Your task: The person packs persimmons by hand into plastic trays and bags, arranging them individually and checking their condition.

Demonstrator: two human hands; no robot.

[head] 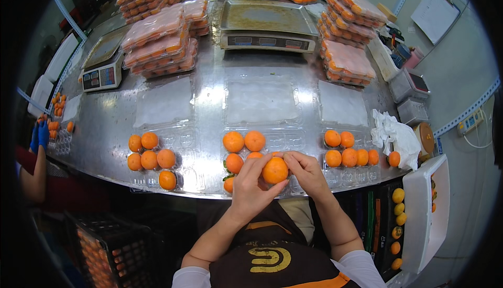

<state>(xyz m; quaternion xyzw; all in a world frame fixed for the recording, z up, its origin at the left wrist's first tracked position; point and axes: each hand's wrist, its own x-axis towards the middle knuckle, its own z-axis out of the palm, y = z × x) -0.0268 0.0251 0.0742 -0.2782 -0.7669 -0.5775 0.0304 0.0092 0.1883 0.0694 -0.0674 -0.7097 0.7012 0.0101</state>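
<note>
My left hand (251, 186) is closed around an orange persimmon (275, 170) above the near edge of the metal table. The fingers of my right hand (308, 172) touch the top and right side of the same fruit. Beneath my hands lies a clear plastic tray (285, 140) with several persimmons in its left part, partly hidden by my hands. To the left, another clear tray (147, 178) holds several persimmons (149, 160). A third tray (334, 176) with two rows of persimmons (349, 157) lies to the right. Behind each tray, its lid area bears a white liner (261, 101).
Stacks of packed trays stand at back left (157, 32) and right (347, 60). A weighing scale (269, 25) is between them; another (102, 72) stands left. White crumpled paper (397, 138) and a foam box (426, 213) are right. Co-workers' hands show far left (39, 135) and at the top.
</note>
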